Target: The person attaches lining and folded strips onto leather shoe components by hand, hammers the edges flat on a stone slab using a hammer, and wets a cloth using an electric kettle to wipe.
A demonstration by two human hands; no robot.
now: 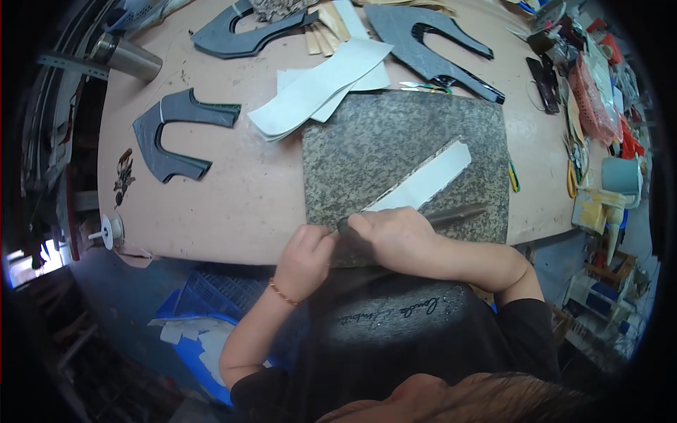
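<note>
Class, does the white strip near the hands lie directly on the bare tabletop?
No, the white strip lies on the speckled grey slab.

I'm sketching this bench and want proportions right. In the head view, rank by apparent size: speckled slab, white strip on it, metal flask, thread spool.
Largest to smallest:
1. Speckled slab
2. White strip, partly hidden
3. Metal flask
4. Thread spool
</note>
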